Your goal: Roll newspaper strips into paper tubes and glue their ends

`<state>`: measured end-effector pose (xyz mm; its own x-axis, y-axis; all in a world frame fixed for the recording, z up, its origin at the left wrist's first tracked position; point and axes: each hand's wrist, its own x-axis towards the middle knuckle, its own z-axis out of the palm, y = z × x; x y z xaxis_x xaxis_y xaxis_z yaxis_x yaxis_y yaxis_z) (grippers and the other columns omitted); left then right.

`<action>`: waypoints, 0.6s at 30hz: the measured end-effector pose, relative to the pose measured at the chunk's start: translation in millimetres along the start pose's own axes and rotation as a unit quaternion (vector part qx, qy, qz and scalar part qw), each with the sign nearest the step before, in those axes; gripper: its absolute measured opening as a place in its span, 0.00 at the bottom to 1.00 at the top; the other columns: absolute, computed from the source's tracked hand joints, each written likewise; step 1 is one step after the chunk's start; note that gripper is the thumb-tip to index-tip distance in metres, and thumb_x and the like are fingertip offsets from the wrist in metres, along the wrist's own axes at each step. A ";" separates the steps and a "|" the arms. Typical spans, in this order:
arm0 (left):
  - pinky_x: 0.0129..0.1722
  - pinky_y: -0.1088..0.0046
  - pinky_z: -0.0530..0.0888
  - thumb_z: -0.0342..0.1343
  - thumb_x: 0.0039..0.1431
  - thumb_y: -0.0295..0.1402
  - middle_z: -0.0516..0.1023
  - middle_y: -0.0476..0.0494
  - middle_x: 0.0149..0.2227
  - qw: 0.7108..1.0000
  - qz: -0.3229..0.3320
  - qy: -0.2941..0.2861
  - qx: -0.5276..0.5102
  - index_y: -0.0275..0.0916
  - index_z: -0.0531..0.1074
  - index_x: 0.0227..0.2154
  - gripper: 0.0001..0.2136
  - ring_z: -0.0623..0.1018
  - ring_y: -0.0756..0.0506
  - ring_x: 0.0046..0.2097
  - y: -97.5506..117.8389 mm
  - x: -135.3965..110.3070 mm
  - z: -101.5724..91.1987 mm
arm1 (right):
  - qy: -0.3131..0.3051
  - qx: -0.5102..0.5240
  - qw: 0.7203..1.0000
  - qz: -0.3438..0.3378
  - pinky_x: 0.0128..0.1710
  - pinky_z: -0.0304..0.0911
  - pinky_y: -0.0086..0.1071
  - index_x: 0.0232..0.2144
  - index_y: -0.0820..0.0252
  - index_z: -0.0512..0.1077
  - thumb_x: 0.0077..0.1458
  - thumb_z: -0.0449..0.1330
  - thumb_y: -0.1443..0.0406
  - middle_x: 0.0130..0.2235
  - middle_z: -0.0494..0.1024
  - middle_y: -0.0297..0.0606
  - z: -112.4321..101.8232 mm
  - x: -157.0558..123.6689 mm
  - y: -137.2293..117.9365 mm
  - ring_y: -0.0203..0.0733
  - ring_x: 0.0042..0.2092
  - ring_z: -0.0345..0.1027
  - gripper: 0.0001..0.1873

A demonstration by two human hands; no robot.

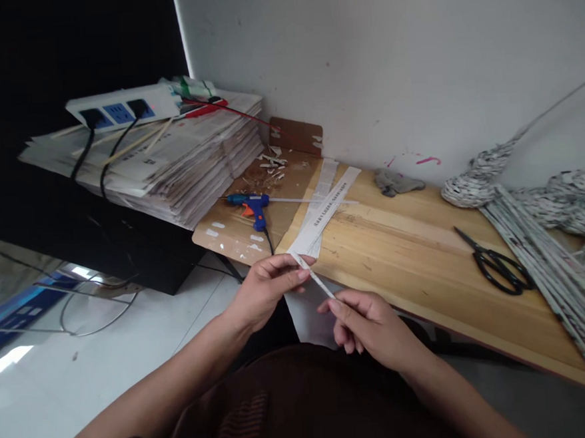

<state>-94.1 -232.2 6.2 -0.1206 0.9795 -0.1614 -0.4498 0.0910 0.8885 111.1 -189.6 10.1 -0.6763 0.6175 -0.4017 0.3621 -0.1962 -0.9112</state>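
My left hand (270,284) and my right hand (367,324) meet in front of the wooden table's (415,250) near edge. Between them they pinch a thin white rolled paper stick (314,279), the left fingers closed on its upper end and the right fingers closed on its lower end. A strip of newspaper (322,213) lies on the table just beyond the hands and hangs over the edge under them. A blue and orange glue gun (251,205) rests on a brown board (243,232) to the left of the strips.
Black scissors (499,264) lie on the table to the right. Several rolled paper sticks (550,261) and woven paper coils (475,179) fill the right end. A stack of newspapers (168,154) carries a power strip (119,107) at the left. A grey cloth (397,181) lies by the wall.
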 end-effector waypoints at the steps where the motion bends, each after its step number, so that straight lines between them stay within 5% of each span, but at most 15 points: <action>1: 0.31 0.83 0.74 0.68 0.51 0.30 0.81 0.45 0.36 1.000 -0.005 0.006 -0.011 0.38 0.82 0.37 0.09 0.77 0.53 0.34 0.8 -1.2 -0.4 | 0.005 -0.009 1.000 -0.004 0.20 0.55 0.24 0.41 0.61 0.74 0.64 0.53 0.51 0.23 0.74 0.34 2.1 1.8 -1.6 0.31 0.21 0.64 0.20; 6: 0.34 0.80 0.77 0.66 0.52 0.28 0.83 0.39 0.39 0.996 -0.035 0.024 -0.081 0.36 0.81 0.40 0.11 0.81 0.45 0.43 4.8 -6.9 -6.3 | 0.009 -0.053 0.998 -0.014 0.24 0.62 0.26 0.40 0.60 0.75 0.62 0.56 0.52 0.25 0.76 0.35 15.3 14.6 -6.9 0.32 0.24 0.68 0.18; 14: 0.39 0.77 0.79 0.66 0.52 0.27 0.84 0.39 0.37 0.987 -0.017 0.072 -0.144 0.34 0.81 0.39 0.10 0.83 0.46 0.39 17.8 -14.2 -34.0 | -0.055 -0.149 0.983 -0.095 0.33 0.65 0.29 0.34 0.59 0.76 0.62 0.57 0.54 0.32 0.78 0.36 24.5 41.6 -37.4 0.36 0.34 0.70 0.16; 18: 0.38 0.78 0.79 0.67 0.52 0.27 0.84 0.39 0.36 0.983 0.001 0.116 -0.141 0.33 0.81 0.38 0.10 0.83 0.47 0.37 30.4 -18.0 -47.9 | 0.017 -0.124 0.985 -0.117 0.31 0.66 0.29 0.41 0.60 0.75 0.60 0.57 0.50 0.35 0.78 0.38 18.3 89.1 -66.6 0.37 0.34 0.71 0.20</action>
<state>-148.0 -255.7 15.6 -0.3057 0.9093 -0.2823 -0.6728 0.0036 0.7399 15.1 -135.5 33.4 -0.7393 0.6501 -0.1753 0.3468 0.1446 -0.9267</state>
